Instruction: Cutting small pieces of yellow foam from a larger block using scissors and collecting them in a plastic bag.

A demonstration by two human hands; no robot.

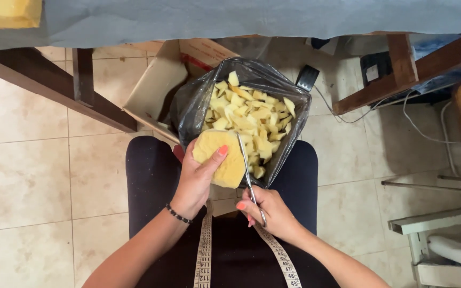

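while yellow foam block (221, 162) is gripped by left hand (196, 178), fingers curled round its near edge, scissors (250, 178) are held by right hand (268, 213), fingers closed through handles, blades laid against block's right side. block is held over near rim of black plastic bag (188, 109), filled with cut foam pieces (246, 114). bag is flanked by cardboard box (158, 80) behind-left. measuring tape (205, 250) is draped over lap. tiled floor (22, 176) lies around; wooden table legs (84, 77) stand left.
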